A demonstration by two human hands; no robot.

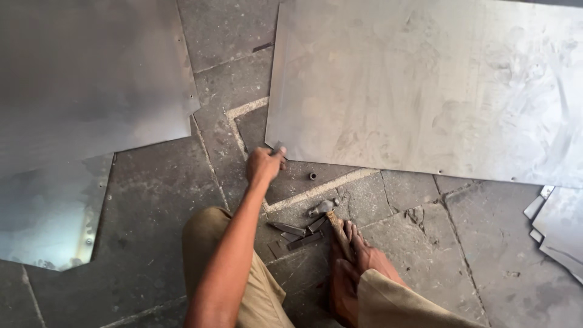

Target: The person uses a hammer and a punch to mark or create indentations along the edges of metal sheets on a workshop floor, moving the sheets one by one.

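My left hand [262,165] reaches forward to the near left corner of a large grey metal sheet [425,85] that lies flat on the stone floor. Its fingers are closed around a small dark tool [280,147] whose tip sits at the sheet's corner; what kind of tool it is I cannot tell. My right hand is out of view. A hammer [322,208] with a wooden handle lies just in front of my bare foot [355,249], with the handle's end by the toes.
Flat metal bars or chisels [296,234] lie beside the hammer, and a small nut [312,176] lies near the sheet's edge. Another large sheet [91,79] covers the left, with a shinier one [48,212] below it. Cut sheet pieces [559,225] are stacked at the right edge.
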